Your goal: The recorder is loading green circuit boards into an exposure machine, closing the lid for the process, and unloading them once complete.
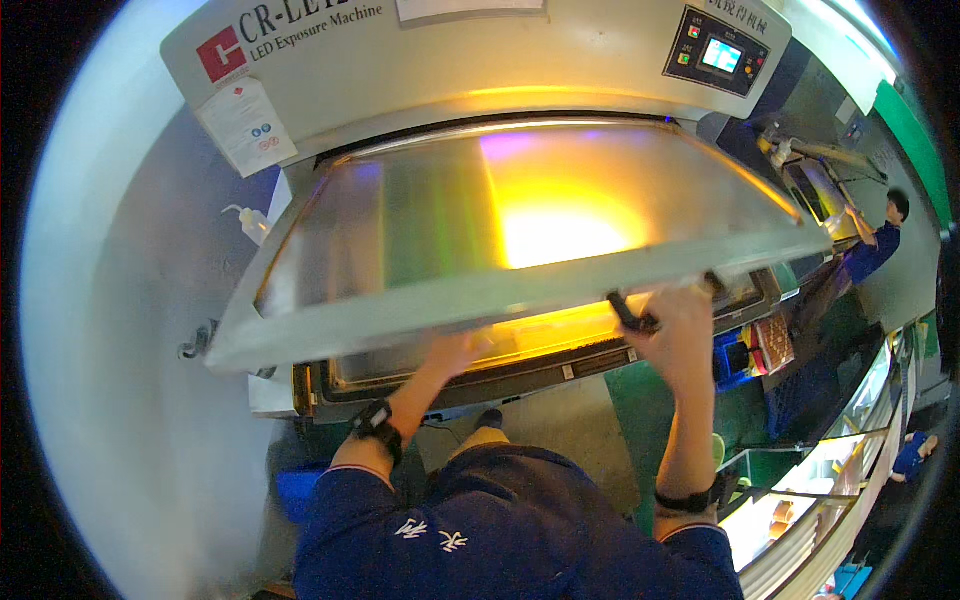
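A wide framed lid [430,308] of a large exposure machine stands tilted partly up in front of me. My right hand [680,335] is closed around a black handle [627,313] on the lid's front edge, right of the middle. My left hand [452,353] reaches under the front edge, left of the middle, its fingers smeared and partly hidden; whether it touches anything cannot be made out. Below the lid, the machine's bed [565,327] glows yellow. A bright yellow reflection fills the right half of the lid's sheet.
A control panel [716,52] with a small lit screen sits at the machine's upper right. A white squeeze bottle [253,223] is beside the left side. A blue crate [735,362] stands right of the machine. Another person [873,252] works at the far right. Lit glass-topped tables [800,495] lie at lower right.
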The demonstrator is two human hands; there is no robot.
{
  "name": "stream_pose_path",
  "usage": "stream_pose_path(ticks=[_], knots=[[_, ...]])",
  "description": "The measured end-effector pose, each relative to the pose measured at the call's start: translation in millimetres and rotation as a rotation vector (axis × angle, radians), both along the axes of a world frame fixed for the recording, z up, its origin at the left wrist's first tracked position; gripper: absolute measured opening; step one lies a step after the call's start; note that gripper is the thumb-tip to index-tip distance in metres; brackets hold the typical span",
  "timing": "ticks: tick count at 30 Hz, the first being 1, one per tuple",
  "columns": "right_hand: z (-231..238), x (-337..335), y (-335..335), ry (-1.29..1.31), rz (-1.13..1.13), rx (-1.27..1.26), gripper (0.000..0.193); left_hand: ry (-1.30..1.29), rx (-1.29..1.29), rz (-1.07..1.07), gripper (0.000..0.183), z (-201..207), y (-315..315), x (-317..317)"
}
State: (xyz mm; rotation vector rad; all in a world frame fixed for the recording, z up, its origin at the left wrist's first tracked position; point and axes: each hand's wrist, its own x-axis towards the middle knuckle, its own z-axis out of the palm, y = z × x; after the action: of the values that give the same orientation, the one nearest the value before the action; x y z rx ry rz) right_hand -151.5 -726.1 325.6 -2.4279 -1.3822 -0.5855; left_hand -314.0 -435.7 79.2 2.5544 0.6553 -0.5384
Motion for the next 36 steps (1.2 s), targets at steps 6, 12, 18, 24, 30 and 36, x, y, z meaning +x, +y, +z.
stream_pose_path(ticks=[6,12,18,24,30,36], knots=[[-159.6,-29.0,-22.4,0.359,-0.154,-0.707,0.050,-0.454,-1.090,-0.605,0.045,15.9,-135.6,-23.7],[-253.5,-24.1,-17.0,0.530,-0.145,-0.942,0.043,-0.648,-0.482,-0.390,0.060,-18.0,-59.8,60.2],[-260.3,-21.3,-18.7,0.621,-0.168,-1.056,0.044,-0.315,0.322,0.101,0.059,-37.5,8.2,66.2],[-262.6,-26.5,-33.7,0.523,-0.066,-0.590,0.028,-0.308,0.439,0.086,0.059,-38.9,4.5,76.3],[-250.1,-35.0,-58.6,0.806,0.283,-0.643,0.022,-0.194,0.456,0.081,0.058,-37.6,12.2,70.4],[-421.1,118.0,-65.5,0.951,0.056,-0.626,0.021,-0.228,0.562,0.050,0.058,-48.4,13.3,85.3]])
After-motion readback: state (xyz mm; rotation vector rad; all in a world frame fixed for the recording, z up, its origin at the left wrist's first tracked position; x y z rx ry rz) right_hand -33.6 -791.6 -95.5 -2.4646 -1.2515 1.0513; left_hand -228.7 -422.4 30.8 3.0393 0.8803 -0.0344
